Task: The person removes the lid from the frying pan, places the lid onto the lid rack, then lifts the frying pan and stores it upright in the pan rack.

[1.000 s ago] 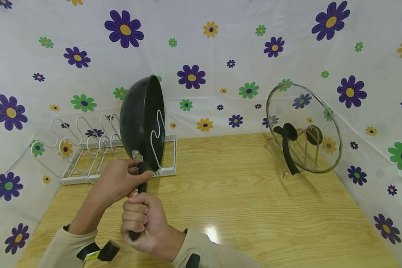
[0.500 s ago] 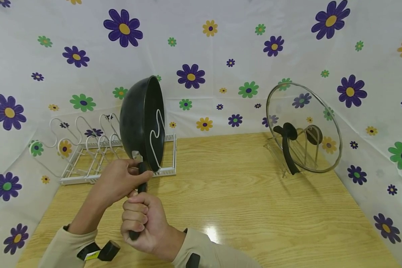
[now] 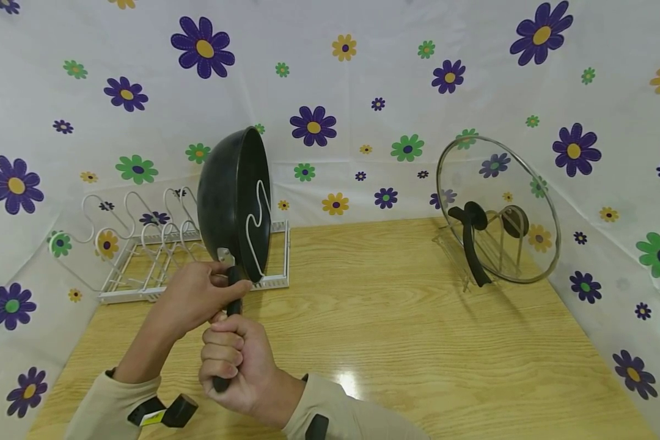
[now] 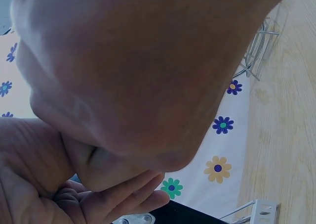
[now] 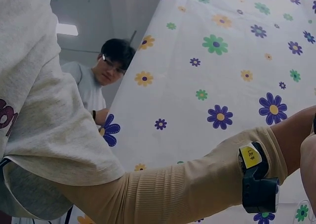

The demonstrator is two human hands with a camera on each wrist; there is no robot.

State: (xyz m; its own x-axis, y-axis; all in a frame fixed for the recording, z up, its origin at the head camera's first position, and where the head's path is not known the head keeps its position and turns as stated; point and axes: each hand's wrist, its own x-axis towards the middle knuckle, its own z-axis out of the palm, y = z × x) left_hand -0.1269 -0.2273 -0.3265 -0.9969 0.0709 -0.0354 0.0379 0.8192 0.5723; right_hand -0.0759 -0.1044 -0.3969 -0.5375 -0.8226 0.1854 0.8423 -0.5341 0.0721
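At the far left of the wooden table (image 3: pixel 418 342), against the flower-printed white cloth (image 3: pixel 363 73) that lines the back and sides, sits a white wire rack (image 3: pixel 143 244) of thin looped dividers on a flat rectangular base. A black pan (image 3: pixel 233 201), round and deep with a matte outer shell and a dark, smooth inside, stands on edge in the rack's rightmost slot, its open face turned right. One curved white divider (image 3: pixel 258 226) crosses in front of that face. The pan's straight black handle (image 3: pixel 233 293) runs down and toward the person from a small metal bracket at the rim.

The left hand (image 3: pixel 195 293) grips the handle just below the bracket, fingers and thumb curled tight round it; the left wrist view shows only the hand's back and curled fingertips close up. Directly beneath, the right hand (image 3: pixel 236 360) is wrapped in a full fist round the lower end of the handle. The two hands touch. Both forearms wear ribbed beige sleeves with black wrist straps.

Well apart, toward the right back corner, a round glass lid (image 3: pixel 500 208) with a metal rim and a black knob and arm stands tilted on a clear holder. The pale oak-grain tabletop shows a glossy glare spot near the right sleeve.
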